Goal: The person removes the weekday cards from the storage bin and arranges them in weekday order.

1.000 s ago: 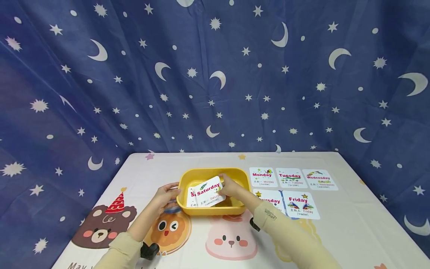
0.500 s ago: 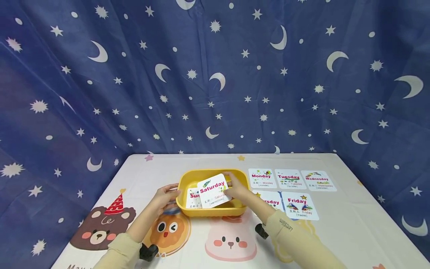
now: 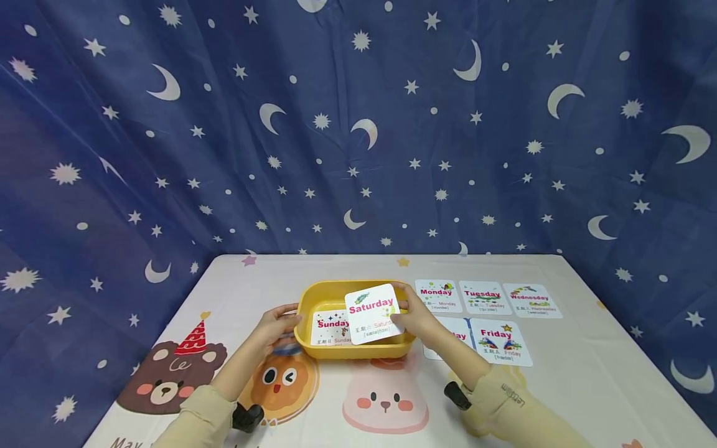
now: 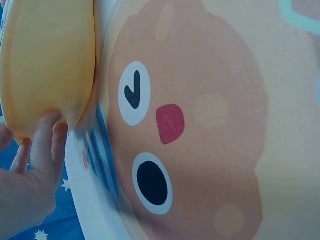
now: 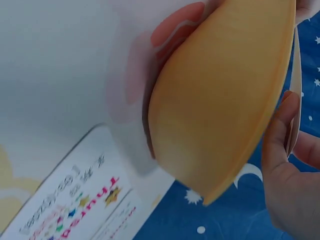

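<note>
My right hand [image 3: 417,318] pinches the Saturday card [image 3: 371,314] by its right edge, thumb in front. The card is slightly tilted above the right part of a yellow plastic basin [image 3: 358,353]. In the right wrist view the card [image 5: 296,75] shows edge-on beside the basin's rim, between thumb and fingers. Inside the basin lies the Sunday card [image 3: 327,326], its right side covered by the Saturday card. My left hand [image 3: 278,325] holds the basin's left end; the left wrist view shows its fingers [image 4: 45,140] against the outer wall.
Right of the basin, the Monday [image 3: 439,298], Tuesday [image 3: 485,302] and Wednesday [image 3: 532,306] cards form a back row. In front of them lie the Thursday card [image 3: 456,330], partly hidden by my right hand, and the Friday card [image 3: 500,348]. A starry blue curtain [image 3: 313,155] hangs behind the table.
The Saturday card has risen and moved right with my right hand, uncovering more of the Sunday card. My left hand and the basin stay in place.
</note>
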A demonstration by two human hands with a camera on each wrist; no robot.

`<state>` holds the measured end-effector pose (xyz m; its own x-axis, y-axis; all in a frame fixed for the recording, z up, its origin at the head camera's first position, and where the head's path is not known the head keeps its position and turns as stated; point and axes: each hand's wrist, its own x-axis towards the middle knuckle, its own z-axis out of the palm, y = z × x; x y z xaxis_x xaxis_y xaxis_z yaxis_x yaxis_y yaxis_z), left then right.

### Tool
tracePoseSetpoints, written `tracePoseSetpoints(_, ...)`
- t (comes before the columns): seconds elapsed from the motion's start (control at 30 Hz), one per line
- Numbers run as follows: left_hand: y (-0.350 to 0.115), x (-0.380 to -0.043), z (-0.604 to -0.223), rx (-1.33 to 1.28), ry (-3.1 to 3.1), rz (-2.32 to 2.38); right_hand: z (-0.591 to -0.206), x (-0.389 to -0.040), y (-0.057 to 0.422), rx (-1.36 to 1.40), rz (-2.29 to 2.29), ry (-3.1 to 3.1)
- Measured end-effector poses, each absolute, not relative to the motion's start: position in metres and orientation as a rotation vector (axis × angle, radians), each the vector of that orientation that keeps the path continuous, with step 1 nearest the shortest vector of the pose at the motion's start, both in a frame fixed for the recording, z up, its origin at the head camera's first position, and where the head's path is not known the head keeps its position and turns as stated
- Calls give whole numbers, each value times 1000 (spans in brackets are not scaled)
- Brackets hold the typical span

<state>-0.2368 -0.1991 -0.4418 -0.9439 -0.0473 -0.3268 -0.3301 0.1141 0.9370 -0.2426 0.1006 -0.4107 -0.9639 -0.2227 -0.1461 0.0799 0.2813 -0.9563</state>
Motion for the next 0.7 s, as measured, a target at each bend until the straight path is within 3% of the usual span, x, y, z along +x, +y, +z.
tracePoseSetpoints(0.7, -196, -235, -439, -400, 2207, 1930, -400, -228, 183, -152, -1771, 2293)
